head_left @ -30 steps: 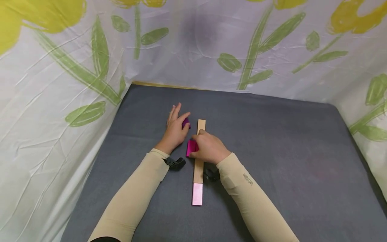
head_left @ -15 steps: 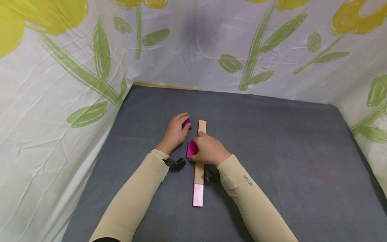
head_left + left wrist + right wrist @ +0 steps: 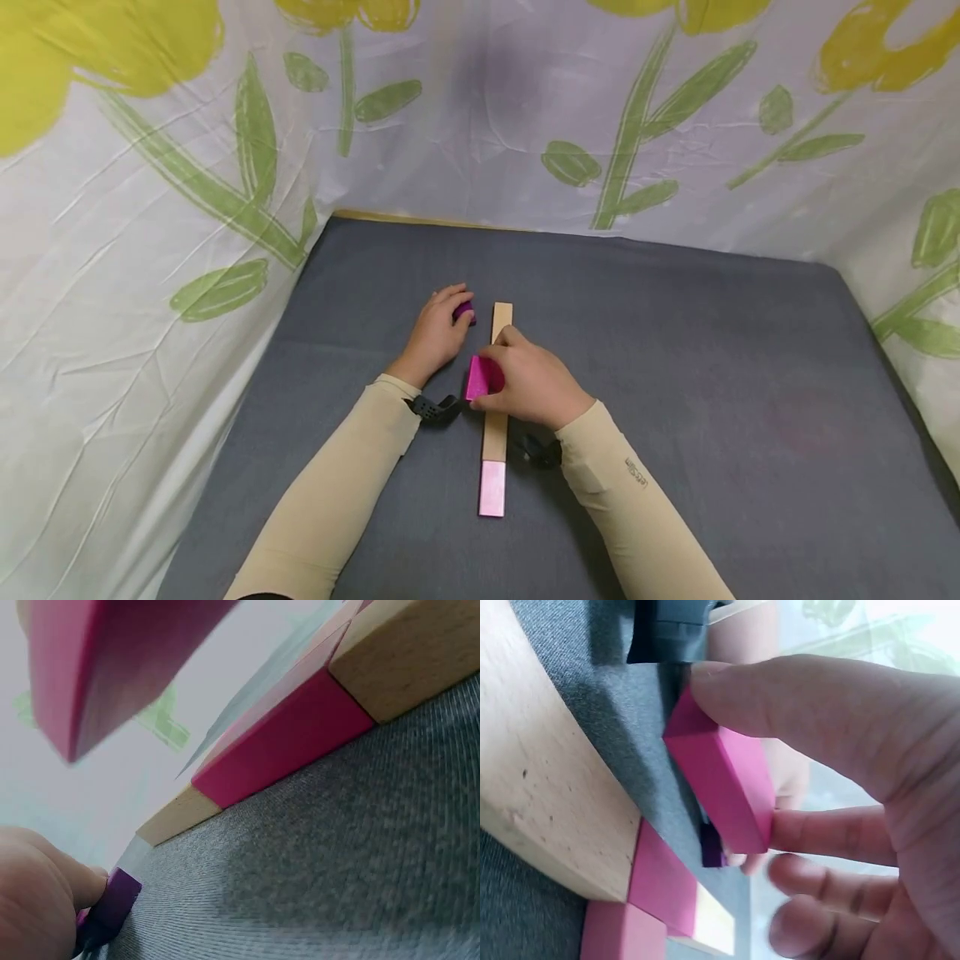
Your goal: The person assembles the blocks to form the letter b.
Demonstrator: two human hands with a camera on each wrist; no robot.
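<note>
My right hand [image 3: 536, 383] pinches a bright pink block [image 3: 731, 776] between thumb and fingertips. In the left wrist view this block hangs tilted above the cloth. Just beside it runs a straight row of blocks. Within the row, a magenta block [image 3: 285, 742] sits between a wooden block [image 3: 412, 660] and a second, shorter-looking wooden piece [image 3: 180, 814]. A pale pink block [image 3: 492, 487] forms the row's near end. Farther up and left, my left hand [image 3: 437, 329] pinches a small purple block [image 3: 116, 896] on the cloth; its fingers partly cover it.
A dark grey cloth [image 3: 712, 417] covers the table. White curtains [image 3: 480, 125] printted with yellow flowers and green leaves hang behind and at both sides. A black wrist strap [image 3: 435, 408] sits on the left wrist.
My left fingers, spread out a second ago, have come down around the purple block. My right hand has raised and tilted the bright pink block from beside the row.
</note>
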